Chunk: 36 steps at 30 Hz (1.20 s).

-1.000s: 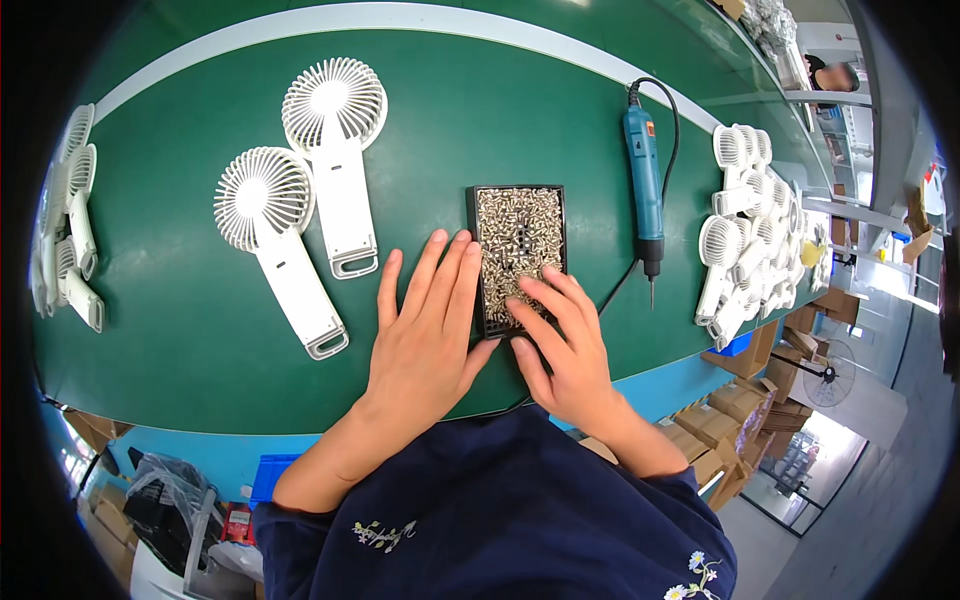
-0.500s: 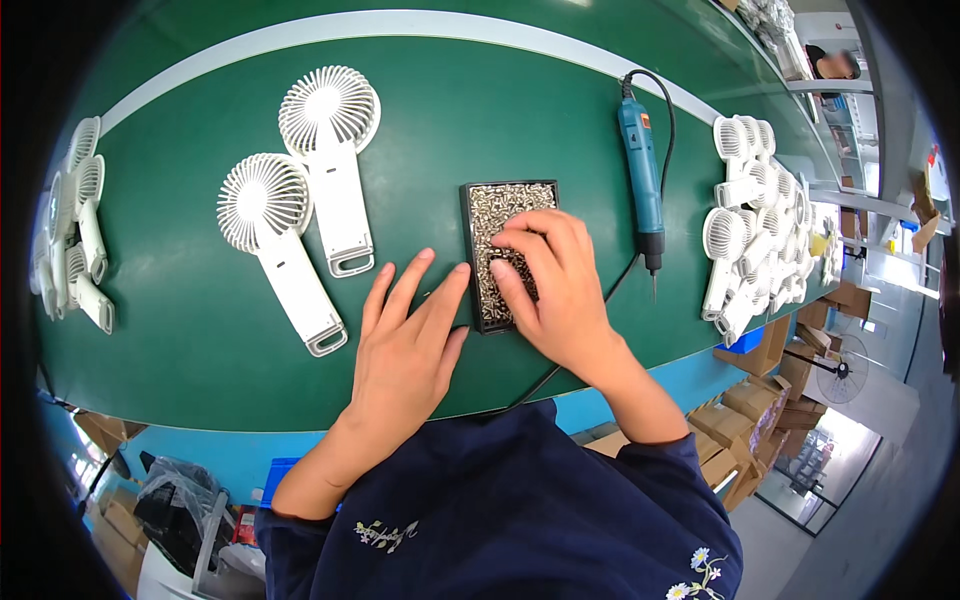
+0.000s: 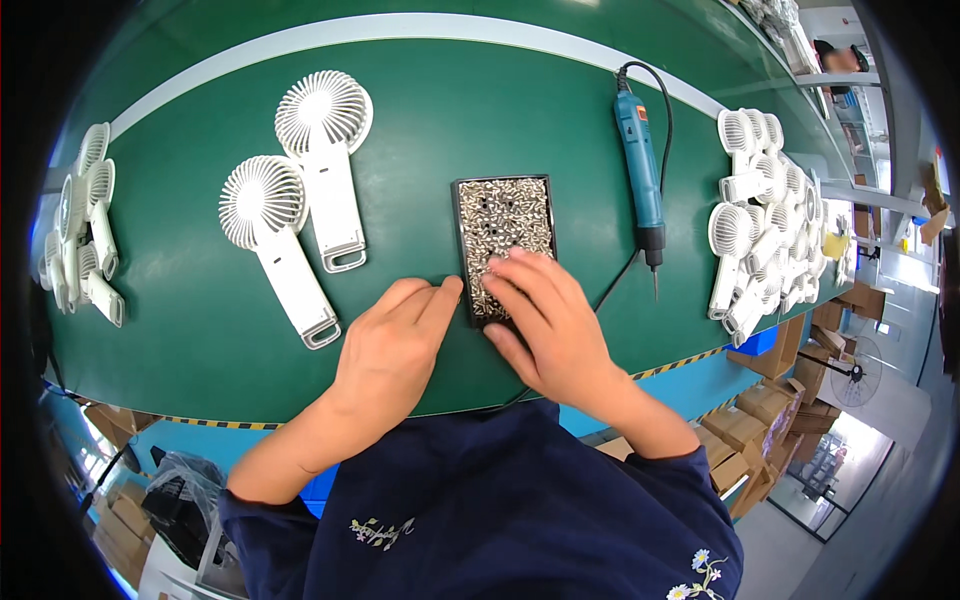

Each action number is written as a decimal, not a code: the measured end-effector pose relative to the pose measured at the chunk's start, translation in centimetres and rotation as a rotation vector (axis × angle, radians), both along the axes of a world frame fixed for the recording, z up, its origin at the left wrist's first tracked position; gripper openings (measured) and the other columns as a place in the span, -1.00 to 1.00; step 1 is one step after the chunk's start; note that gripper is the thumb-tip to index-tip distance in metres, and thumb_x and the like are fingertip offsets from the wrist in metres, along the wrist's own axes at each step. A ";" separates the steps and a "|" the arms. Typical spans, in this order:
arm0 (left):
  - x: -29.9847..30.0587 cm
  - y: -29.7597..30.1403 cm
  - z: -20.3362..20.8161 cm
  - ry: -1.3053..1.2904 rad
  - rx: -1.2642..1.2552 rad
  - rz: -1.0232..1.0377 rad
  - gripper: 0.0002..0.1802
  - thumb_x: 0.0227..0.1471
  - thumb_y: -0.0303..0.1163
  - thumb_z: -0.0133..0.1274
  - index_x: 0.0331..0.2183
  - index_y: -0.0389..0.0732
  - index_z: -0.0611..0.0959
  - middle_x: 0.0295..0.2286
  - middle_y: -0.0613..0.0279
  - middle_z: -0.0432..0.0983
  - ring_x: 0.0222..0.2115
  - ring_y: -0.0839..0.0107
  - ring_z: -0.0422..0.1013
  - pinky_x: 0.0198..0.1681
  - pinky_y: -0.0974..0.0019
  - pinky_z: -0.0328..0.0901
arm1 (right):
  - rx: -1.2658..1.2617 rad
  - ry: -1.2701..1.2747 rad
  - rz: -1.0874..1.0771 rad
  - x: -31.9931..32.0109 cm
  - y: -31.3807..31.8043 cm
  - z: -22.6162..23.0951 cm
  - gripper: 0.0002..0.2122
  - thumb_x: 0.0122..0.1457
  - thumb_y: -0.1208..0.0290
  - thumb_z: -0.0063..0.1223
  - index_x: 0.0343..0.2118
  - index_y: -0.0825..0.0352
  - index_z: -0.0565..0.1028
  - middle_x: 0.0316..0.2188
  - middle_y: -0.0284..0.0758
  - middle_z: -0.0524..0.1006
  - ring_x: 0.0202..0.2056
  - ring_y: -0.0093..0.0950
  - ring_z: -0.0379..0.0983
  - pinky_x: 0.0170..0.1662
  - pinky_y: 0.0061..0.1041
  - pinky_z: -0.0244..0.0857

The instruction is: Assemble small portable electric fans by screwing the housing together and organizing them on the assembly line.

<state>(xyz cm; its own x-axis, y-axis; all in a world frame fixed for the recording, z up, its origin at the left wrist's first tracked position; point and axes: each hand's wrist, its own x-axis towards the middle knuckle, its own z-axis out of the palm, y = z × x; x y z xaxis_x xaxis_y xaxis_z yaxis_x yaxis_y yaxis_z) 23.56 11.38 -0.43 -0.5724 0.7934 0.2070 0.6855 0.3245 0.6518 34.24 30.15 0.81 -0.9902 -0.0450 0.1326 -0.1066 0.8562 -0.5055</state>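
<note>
A black rectangular tray (image 3: 463, 250) full of small silvery screws (image 3: 510, 215) lies in front of me, with several dark gaps among the screws. My right hand (image 3: 560, 330) is over its near part, fingers spread and fingertips on the screws, thumb by the near edge. Beside the tray's left wall, my left hand (image 3: 390, 345) is closed with the fingers curled under; the index fingertip is close to that wall. Whatever it may hold is hidden. Two white handheld fans (image 3: 292, 280) (image 3: 335, 205) lie left of my hands, their round grilles pointing away from me.
A blue electric screwdriver (image 3: 640, 165) with a black cable lies right of the tray. White fans are piled (image 3: 765, 220) at the far right of the green table (image 3: 420, 130), and more (image 3: 95, 225) lie at the left edge. Cardboard boxes (image 3: 760, 410) stand below on the right.
My left hand has gone from spread fingers to curled ones by the tray. My right hand has drawn back toward me, uncovering more screws. The view has shifted slightly.
</note>
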 end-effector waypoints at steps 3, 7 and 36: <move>-0.3 -0.2 1.3 -0.053 -0.079 -0.037 -0.62 -0.05 -0.64 0.22 -0.11 -0.36 0.62 -0.33 0.06 0.58 -0.27 0.15 0.51 -0.24 0.16 0.44 | -0.042 0.005 -0.013 1.7 -0.5 0.4 -0.60 0.06 0.43 0.25 -0.01 0.40 0.52 0.09 -0.17 0.46 0.16 -0.12 0.34 0.22 -0.10 0.21; 0.2 -0.3 2.5 -0.066 -0.135 -0.006 -0.61 -0.06 -0.64 0.21 -0.10 -0.37 0.61 -0.28 0.05 0.54 -0.24 0.12 0.49 -0.19 0.13 0.41 | -0.088 0.049 -0.032 2.2 -0.7 -0.5 -0.66 0.04 0.44 0.26 -0.09 0.38 0.55 0.03 -0.20 0.47 0.09 -0.17 0.37 0.17 -0.16 0.24; 0.8 1.8 0.3 -0.118 -0.058 0.059 -0.82 -0.08 -0.55 0.26 -0.32 -0.28 0.69 -0.37 0.13 0.56 -0.37 0.09 0.51 -0.29 0.12 0.42 | -0.066 0.103 0.039 0.6 1.1 0.6 -0.67 0.10 0.47 0.20 -0.03 0.33 0.52 0.02 -0.23 0.46 0.07 -0.16 0.39 0.14 -0.15 0.28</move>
<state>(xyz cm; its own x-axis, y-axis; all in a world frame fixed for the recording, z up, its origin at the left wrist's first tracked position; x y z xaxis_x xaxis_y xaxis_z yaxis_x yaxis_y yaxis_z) 24.32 13.14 -0.16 -0.6361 0.7663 0.0899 0.5835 0.4015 0.7059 34.89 31.25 1.36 -0.9689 -0.0705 0.2372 -0.1929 0.8155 -0.5456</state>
